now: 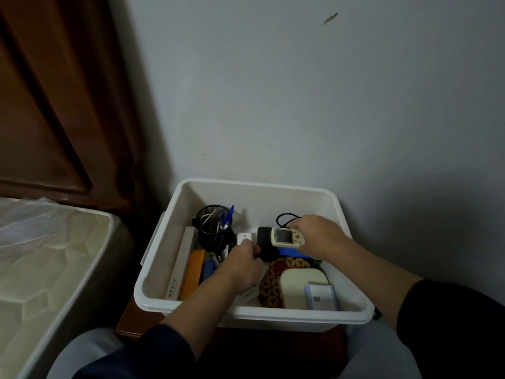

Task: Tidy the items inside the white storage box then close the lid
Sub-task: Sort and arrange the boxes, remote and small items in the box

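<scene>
Low in the middle of the head view, your white storage box (254, 272) sits on a brown wooden stand, pushed against the pale wall with the bed at the left of the frame, and you are partway through the tidying, as far as I can judge. No lid is in view, so closing is not yet done. Your left hand (241, 265) is curled down among the items near the box's centre, apparently pinching the edge of a black device (266, 243), though the fingertips are hidden. Your right hand (318, 236) grips the end of a small cream gadget with a screen (285, 237), held just above a blue item. Some order already shows: a long white carton and an orange box (192, 273) lie lined up along the left wall, and a black mesh pen cup (214, 227) stands upright toward the back left. At the front right a woven beaded mat, a cream case (299, 285) and a small clear packet overlap loosely and probably need settling.
</scene>
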A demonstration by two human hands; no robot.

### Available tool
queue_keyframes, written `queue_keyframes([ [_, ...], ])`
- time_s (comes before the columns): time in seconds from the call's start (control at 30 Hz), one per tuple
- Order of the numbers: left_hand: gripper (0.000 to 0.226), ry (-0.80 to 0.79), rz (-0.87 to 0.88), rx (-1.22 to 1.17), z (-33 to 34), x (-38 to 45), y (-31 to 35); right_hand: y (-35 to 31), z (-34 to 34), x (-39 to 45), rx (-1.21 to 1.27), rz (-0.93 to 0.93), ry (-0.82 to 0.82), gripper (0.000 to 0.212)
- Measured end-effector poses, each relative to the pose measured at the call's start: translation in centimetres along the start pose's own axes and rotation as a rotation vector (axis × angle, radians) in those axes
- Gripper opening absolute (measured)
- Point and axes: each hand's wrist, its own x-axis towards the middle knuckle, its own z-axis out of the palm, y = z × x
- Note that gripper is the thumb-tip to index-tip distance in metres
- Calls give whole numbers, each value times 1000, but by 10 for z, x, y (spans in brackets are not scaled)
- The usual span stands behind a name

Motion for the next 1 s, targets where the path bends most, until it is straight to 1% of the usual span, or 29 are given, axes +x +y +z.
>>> queue_keyframes([
  [0.1,49,111,-67,-62,-7,2,-1,-1,7,2,-47,13,8,34],
  [0.13,51,155,-93,-79,-9,2,-2,-2,9,2,-49,15,10,34],
  [0.23,43,221,-141,-94,-15,0,-3,-4,10,4,-64,31,14,36],
  [0.33,31,208,-147,-41,-16,-4,-4,-6,10,3,-96,42,26,38],
  [0.43,22,192,-140,71,-15,-7,-2,-7,11,-1,-80,46,56,48],
  [0.5,17,219,-111,128,-17,-10,1,-7,10,-7,-32,27,133,55],
  [0.53,16,246,-78,156,-19,-12,3,-9,9,-10,1,3,205,53],
  [0.6,16,349,25,266,-29,-18,7,-18,5,-16,97,-97,347,39],
  [0.63,17,444,93,390,-36,-20,7,-26,4,-19,167,-149,363,32],
  [0.7,21,679,183,689,-51,-25,5,-46,6,-20,351,-186,259,23],
  [0.73,27,773,179,788,-59,-27,2,-58,9,-20,418,-182,189,24],
  [0.77,38,835,142,832,-66,-29,-1,-69,14,-18,450,-177,141,29],
  [0.8,51,856,80,830,-72,-32,-5,-79,19,-15,434,-176,114,35],
  [0.87,72,820,-52,777,-79,-36,-14,-95,28,-4,327,-180,91,43],
  [0.93,78,777,-94,781,-79,-36,-23,-108,32,7,230,-156,59,39],
  [1.0,78,762,-73,788,-78,-36,-26,-115,34,20,156,-117,17,32],
])
